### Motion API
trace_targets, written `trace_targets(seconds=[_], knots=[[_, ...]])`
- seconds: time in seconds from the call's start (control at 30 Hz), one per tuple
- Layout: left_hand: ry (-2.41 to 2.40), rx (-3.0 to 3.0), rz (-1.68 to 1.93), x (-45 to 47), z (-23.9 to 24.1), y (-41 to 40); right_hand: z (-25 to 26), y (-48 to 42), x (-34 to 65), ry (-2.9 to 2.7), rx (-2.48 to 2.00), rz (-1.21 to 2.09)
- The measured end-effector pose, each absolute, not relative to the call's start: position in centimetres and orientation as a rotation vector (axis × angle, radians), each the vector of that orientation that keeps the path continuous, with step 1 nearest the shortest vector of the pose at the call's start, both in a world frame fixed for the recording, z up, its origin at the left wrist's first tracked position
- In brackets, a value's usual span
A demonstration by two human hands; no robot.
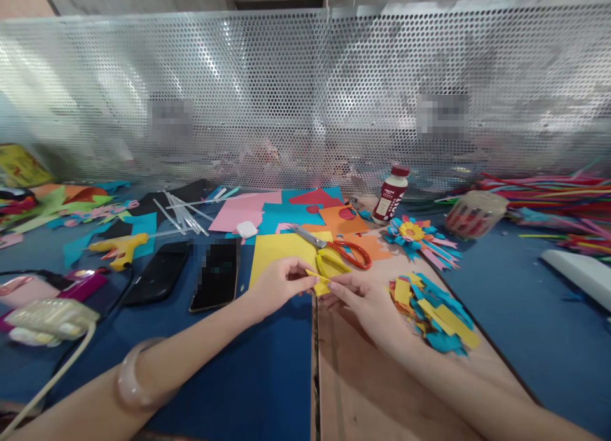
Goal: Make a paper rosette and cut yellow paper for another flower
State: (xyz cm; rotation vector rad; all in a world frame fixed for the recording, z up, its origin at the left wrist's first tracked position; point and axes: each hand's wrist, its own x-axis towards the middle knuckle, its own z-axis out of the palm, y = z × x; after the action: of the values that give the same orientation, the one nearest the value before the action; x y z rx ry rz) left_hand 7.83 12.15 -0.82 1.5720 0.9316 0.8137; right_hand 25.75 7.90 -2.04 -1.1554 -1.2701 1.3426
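A small folded piece of yellow paper (pixel 321 284) is held between both hands over the seam of the table. My left hand (pixel 285 280) pinches its left end, thumb against fingers. On the other end, my right hand (pixel 357 294) has thumb and fingers closed. Just beyond them lie scissors (pixel 341 245) with red and yellow handles, partly on a yellow sheet (pixel 274 253). To the right of my right hand sits a pile of yellow and blue paper strips (pixel 436 317). A layered paper flower (pixel 411 231) is behind that pile.
Two phones (pixel 214 275) (pixel 160 272), a yellow glue gun (pixel 121 247) and a power strip (pixel 52 318) with a cord are at left. Coloured sheets (pixel 286 219) and glue sticks (pixel 181 212) lie behind. A bottle (pixel 390 196) and jar (pixel 477 213) stand right, before a perforated metal panel (pixel 286 97).
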Motion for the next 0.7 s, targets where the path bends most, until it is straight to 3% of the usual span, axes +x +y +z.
trace_targets(seconds=[0.7], knots=[[0.883, 1.576, 0.814, 7.71, -0.66, 12.08, -1.92, 7.76, 25.86, -1.293, -1.147, 1.310]])
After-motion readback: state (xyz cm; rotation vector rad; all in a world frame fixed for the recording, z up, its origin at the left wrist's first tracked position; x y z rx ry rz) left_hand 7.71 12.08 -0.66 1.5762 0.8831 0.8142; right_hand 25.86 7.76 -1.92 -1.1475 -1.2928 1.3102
